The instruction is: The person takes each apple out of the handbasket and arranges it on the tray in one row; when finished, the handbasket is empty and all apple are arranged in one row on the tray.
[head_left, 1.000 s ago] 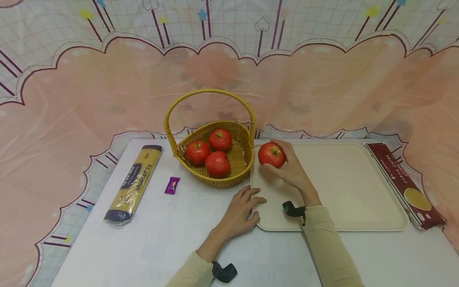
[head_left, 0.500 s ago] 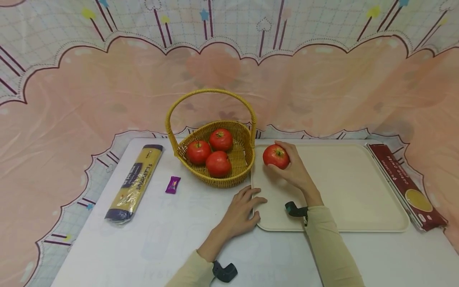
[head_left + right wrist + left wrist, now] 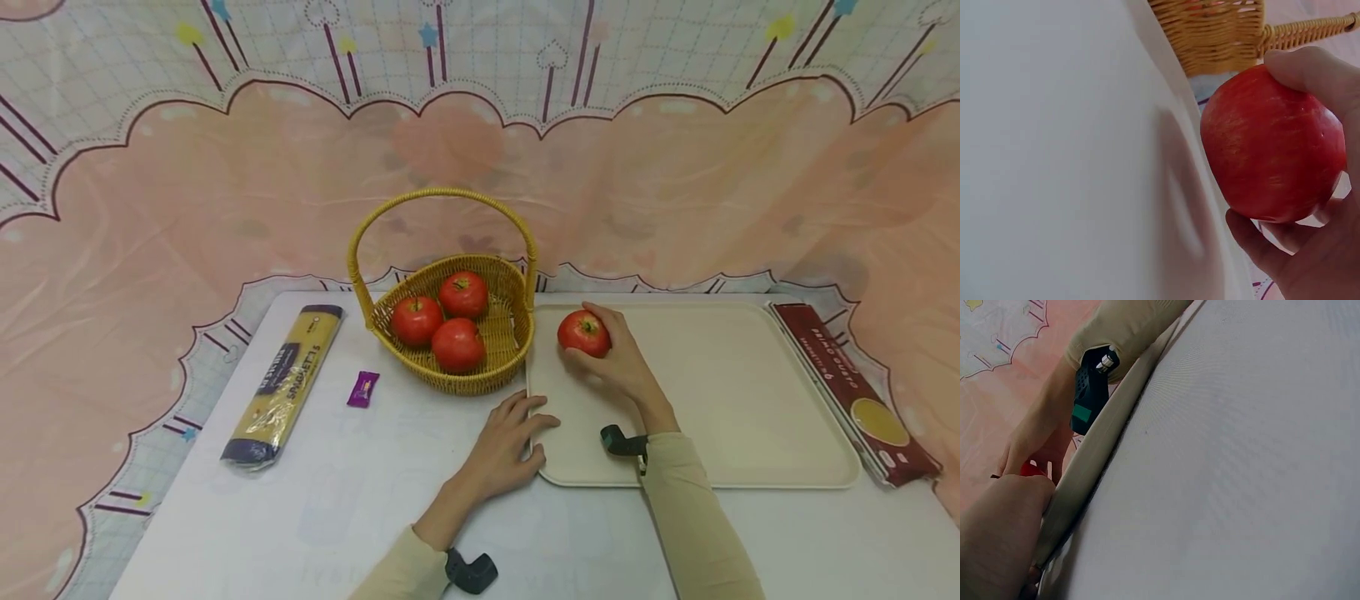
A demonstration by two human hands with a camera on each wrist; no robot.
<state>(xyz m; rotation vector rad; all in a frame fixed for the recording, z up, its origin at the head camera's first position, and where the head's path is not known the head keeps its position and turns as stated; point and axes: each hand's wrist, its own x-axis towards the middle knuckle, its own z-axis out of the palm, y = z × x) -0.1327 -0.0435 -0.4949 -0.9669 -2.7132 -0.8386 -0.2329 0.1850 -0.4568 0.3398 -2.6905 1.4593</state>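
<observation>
In the head view my right hand point(image 3: 618, 354) grips a red apple point(image 3: 582, 333) over the left part of the cream tray point(image 3: 750, 400). The right wrist view shows thumb and fingers around the apple point(image 3: 1272, 147), with a dark shadow on the tray point(image 3: 1085, 156) beside it. My left hand point(image 3: 506, 446) rests at the tray's left rim, fingers spread and thumb at the edge. Part of that hand point(image 3: 1000, 531) hides the rim in the left wrist view. Left of the tray stands a yellow wicker basket point(image 3: 468, 383) with three red apples point(image 3: 457, 344) inside.
A yellow spaghetti pack point(image 3: 285, 383) lies on the left of the white table point(image 3: 337, 508), with a small purple-wrapped sweet point(image 3: 363, 389) next to it. Along the tray's right side is a dark red spaghetti pack point(image 3: 855, 392). A patterned cloth point(image 3: 675, 183) hangs behind.
My right hand has carried the apple a little to the right, away from the basket, and slightly nearer to me. The left hand has stayed at the tray's rim.
</observation>
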